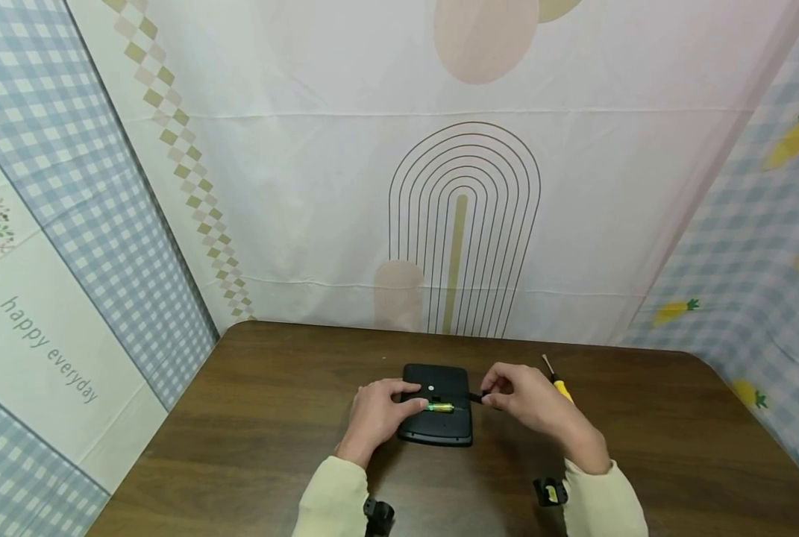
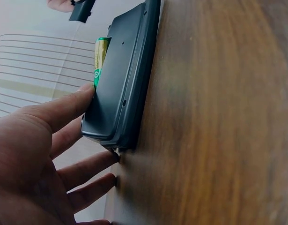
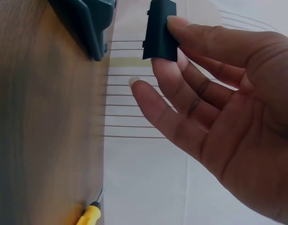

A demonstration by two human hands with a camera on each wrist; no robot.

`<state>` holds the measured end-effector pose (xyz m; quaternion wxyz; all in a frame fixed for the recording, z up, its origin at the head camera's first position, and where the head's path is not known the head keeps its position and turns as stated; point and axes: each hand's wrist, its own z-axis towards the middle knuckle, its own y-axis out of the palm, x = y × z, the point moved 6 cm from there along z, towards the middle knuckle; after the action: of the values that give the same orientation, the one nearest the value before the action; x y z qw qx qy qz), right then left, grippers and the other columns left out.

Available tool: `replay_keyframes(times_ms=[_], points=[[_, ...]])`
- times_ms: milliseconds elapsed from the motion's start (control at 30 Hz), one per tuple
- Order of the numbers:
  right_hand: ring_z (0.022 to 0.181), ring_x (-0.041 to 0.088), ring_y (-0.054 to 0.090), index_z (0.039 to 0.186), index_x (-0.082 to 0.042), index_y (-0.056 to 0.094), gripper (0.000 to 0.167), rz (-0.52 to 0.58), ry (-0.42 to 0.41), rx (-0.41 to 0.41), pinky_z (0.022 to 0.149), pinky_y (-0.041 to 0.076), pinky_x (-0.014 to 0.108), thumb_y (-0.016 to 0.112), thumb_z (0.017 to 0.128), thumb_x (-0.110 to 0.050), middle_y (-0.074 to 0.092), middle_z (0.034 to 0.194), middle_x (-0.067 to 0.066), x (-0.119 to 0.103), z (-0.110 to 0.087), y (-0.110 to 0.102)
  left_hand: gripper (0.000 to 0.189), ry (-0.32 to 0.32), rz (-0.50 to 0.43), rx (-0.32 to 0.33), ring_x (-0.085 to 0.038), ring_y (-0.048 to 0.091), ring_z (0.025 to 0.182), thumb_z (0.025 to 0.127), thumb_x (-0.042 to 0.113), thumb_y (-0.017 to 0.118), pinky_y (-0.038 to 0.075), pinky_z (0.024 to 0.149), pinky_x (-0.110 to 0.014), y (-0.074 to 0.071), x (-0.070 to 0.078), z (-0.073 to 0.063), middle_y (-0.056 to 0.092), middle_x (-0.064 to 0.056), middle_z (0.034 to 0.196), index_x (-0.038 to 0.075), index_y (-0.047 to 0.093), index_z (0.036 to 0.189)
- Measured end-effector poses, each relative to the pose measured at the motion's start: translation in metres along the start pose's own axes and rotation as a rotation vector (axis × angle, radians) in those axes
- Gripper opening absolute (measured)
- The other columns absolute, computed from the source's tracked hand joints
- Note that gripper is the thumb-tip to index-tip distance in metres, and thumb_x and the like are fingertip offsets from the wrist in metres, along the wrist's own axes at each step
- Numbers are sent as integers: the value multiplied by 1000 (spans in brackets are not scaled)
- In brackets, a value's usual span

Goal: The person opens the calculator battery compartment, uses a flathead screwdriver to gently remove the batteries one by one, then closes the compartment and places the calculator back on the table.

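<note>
A black device [image 1: 439, 429], shaped like a desk calculator, lies on the table with its battery side up. A green and gold battery [image 1: 442, 408] sits in its slot. The left hand [image 1: 380, 410] rests at the device's left edge. In the left wrist view its thumb [image 2: 71, 105] touches the battery's green end, and the other fingers are spread, some tips at the table. To the right of the device, the right hand [image 1: 530, 399] pinches a small black battery cover [image 3: 160, 33] between thumb and fingers, above the tabletop.
A screwdriver [image 1: 562, 388] with a yellow handle lies on the brown wooden table [image 1: 271, 432], beyond the right hand. Behind the table hangs a patterned white cloth [image 1: 305, 186]. Blue checked cloths hang at both sides.
</note>
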<state>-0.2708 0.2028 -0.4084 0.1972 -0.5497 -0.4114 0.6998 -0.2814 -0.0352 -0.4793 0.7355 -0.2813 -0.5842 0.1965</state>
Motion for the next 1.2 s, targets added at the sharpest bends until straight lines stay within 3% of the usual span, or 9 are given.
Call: replay_keyframes(times_ms=[167, 467, 1200], points=[[76, 13, 56, 96, -11, 72, 7, -12, 5, -51, 66, 50, 32, 76, 97, -6, 65, 85, -5, 14, -2, 1, 32, 1, 3, 1, -42, 61, 131, 94, 35, 82, 24, 116, -76, 0, 0, 0, 71, -15, 134, 17, 83, 121], [76, 16, 56, 95, -6, 73, 6, -31, 96, -92, 70, 52, 36, 71, 101, -5, 65, 86, -3, 41, -1, 9, 33, -1, 6, -3, -42, 60, 132, 94, 35, 82, 23, 117, -76, -1, 0, 0, 71, -15, 134, 17, 83, 121], [76, 16, 55, 87, -11, 73, 12, -85, 164, -69, 70, 51, 36, 76, 96, -4, 65, 84, -3, 63, 4, 18, 33, -3, 5, 1, -41, 61, 131, 94, 35, 83, 23, 117, -76, -1, 0, -1, 72, -14, 133, 16, 83, 121]])
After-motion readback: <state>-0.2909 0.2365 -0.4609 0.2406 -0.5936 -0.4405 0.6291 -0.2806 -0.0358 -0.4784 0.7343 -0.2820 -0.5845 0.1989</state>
